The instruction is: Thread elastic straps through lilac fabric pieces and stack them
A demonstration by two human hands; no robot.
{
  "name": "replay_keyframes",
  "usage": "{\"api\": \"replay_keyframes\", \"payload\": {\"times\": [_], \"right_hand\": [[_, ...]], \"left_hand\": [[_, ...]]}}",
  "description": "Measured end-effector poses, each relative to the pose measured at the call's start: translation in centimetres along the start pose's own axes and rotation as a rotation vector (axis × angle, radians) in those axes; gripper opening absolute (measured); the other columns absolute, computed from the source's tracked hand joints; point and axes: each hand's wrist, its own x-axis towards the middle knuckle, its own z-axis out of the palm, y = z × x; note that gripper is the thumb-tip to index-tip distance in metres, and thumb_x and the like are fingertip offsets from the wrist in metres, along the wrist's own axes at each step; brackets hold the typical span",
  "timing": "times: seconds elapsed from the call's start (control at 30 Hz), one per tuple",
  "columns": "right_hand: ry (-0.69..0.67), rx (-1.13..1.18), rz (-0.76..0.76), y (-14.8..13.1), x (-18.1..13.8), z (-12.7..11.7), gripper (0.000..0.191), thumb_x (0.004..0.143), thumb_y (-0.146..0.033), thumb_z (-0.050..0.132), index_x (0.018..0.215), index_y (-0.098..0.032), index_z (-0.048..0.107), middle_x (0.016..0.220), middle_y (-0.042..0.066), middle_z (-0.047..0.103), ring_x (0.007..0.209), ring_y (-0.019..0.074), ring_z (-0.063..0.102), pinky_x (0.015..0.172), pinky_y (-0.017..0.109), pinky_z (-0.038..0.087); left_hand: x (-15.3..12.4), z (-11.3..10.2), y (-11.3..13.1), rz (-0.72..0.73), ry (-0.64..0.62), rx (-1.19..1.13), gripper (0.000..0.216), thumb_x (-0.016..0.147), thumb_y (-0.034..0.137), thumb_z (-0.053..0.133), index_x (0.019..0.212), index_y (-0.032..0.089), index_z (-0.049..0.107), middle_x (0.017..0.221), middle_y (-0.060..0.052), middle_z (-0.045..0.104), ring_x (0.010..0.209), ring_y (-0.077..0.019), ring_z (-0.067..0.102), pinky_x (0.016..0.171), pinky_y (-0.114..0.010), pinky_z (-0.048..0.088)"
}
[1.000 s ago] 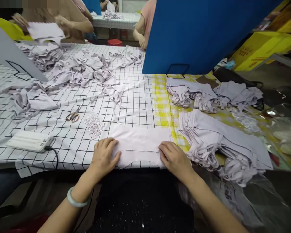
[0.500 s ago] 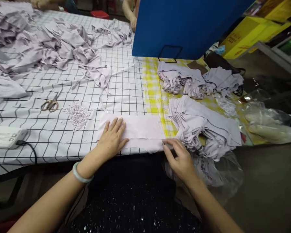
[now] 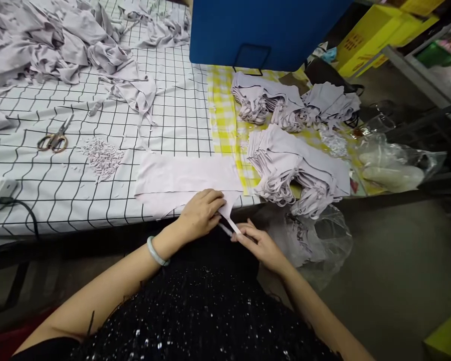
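Your right hand (image 3: 259, 244) pinches the narrow strip (image 3: 233, 225); guide it untwisted. Steady the pale cloth (image 3: 188, 173) with your left hand (image 3: 200, 213), whose grip I can't tell.

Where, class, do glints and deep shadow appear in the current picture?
Head view: glints dot the black sparkly top; head view: highlights mark the clear plastic bag at right; head view: shadow darkens the space below the brighter checked cloth.

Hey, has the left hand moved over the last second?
Yes. Judged against the small heap of clippings on the table, the left hand has moved to the right, farther from the heap.
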Motion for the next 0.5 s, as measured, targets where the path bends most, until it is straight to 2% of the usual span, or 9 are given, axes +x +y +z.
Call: {"api": "replay_keyframes", "payload": {"times": [0.03, 0.1, 0.17, 0.2, 0.23, 0.27, 0.37, 0.43, 0.5], "right_hand": [[-0.001, -0.024, 0.008, -0.5, -1.2, -0.3, 0.029, 0.093, -0.045, 0.057, 0.08, -0.021, 0.067, 0.089, 0.002, 0.07, 0.094, 0.0213, 0.065, 0.119, 0.052, 0.017], [0.007, -0.01, 0.049, -1.5, -3.2, -0.6, 0.025, 0.095, -0.044, 0.054, 0.1, -0.023, 0.066, 0.077, -0.001, 0.066, 0.082, 0.0177, 0.064, 0.114, 0.05, 0.031], [0.036, 0.043, 0.09, -2.7, -4.4, -0.8, 0.038, 0.097, -0.043, 0.052, 0.131, -0.025, 0.052, 0.075, -0.003, 0.064, 0.08, 0.017, 0.063, 0.098, 0.042, 0.046], [0.039, 0.069, 0.097, -3.5, -4.8, -1.0, 0.045, 0.098, -0.042, 0.052, 0.139, -0.026, 0.045, 0.075, -0.003, 0.064, 0.08, 0.0168, 0.063, 0.09, 0.038, 0.05], [0.023, 0.09, 0.088, -4.4, -5.1, -1.3, 0.044, 0.099, -0.041, 0.051, 0.14, -0.026, 0.044, 0.075, -0.002, 0.065, 0.079, 0.0167, 0.064, 0.084, 0.035, 0.052], [-0.009, 0.11, 0.06, -5.3, -5.3, -1.8, 0.038, 0.099, -0.04, 0.051, 0.133, -0.025, 0.051, 0.077, 0.0, 0.067, 0.079, 0.0168, 0.064, 0.08, 0.034, 0.053], [-0.086, 0.195, -0.051, -8.0, -5.0, -3.6, 0.025, 0.098, -0.04, 0.053, 0.103, -0.022, 0.069, 0.087, 0.007, 0.073, 0.084, 0.0198, 0.069, 0.078, 0.036, 0.056], [-0.01, 0.237, -0.095, -9.2, -4.0, -4.7, 0.023, 0.095, -0.041, 0.059, 0.099, -0.023, 0.073, 0.093, 0.008, 0.075, 0.087, 0.0222, 0.071, 0.078, 0.038, 0.058], [0.111, 0.237, -0.123, -9.7, -2.2, -5.5, 0.022, 0.089, -0.041, 0.068, 0.101, -0.024, 0.074, 0.09, 0.007, 0.076, 0.083, 0.0226, 0.071, 0.075, 0.039, 0.059]], "left_hand": [[-0.1, 0.1, 0.2, -0.008, -0.009, 0.022, 0.036, 0.086, 0.019, 0.065, 0.122, 0.013, 0.064, 0.122, -0.014, 0.062, 0.112, -0.0282, 0.056, 0.097, -0.044, 0.05], [-0.2, 0.5, 0.8, -0.031, 0.01, 0.054, 0.037, 0.087, 0.026, 0.067, 0.123, 0.017, 0.067, 0.127, -0.014, 0.061, 0.117, -0.0303, 0.053, 0.099, -0.047, 0.048], [-0.3, 1.0, 1.3, -0.064, 0.064, 0.075, 0.029, 0.089, 0.03, 0.066, 0.117, 0.023, 0.072, 0.129, -0.012, 0.061, 0.121, -0.0315, 0.05, 0.101, -0.051, 0.046], [-0.3, 1.2, 1.5, -0.081, 0.086, 0.084, 0.025, 0.091, 0.03, 0.065, 0.113, 0.025, 0.074, 0.129, -0.011, 0.062, 0.123, -0.0317, 0.049, 0.102, -0.052, 0.044], [-0.3, 1.3, 1.7, -0.092, 0.097, 0.093, 0.022, 0.092, 0.03, 0.063, 0.11, 0.026, 0.076, 0.13, -0.009, 0.063, 0.123, -0.0317, 0.049, 0.103, -0.053, 0.043], [-0.2, 1.3, 1.8, -0.1, 0.097, 0.103, 0.021, 0.093, 0.03, 0.062, 0.108, 0.028, 0.077, 0.13, -0.008, 0.063, 0.123, -0.0317, 0.049, 0.103, -0.054, 0.042], [-0.2, 1.3, 1.9, -0.103, 0.066, 0.128, 0.022, 0.094, 0.03, 0.06, 0.107, 0.029, 0.077, 0.135, -0.007, 0.062, 0.125, -0.032, 0.048, 0.104, -0.055, 0.041], [-0.1, 1.2, 1.9, -0.107, 0.058, 0.137, 0.022, 0.095, 0.031, 0.059, 0.106, 0.029, 0.077, 0.136, -0.007, 0.062, 0.125, -0.0318, 0.048, 0.104, -0.055, 0.04], [-0.1, 1.1, 1.9, -0.119, 0.054, 0.138, 0.022, 0.095, 0.032, 0.059, 0.106, 0.03, 0.077, 0.135, -0.006, 0.062, 0.124, -0.031, 0.049, 0.104, -0.054, 0.041]]}}
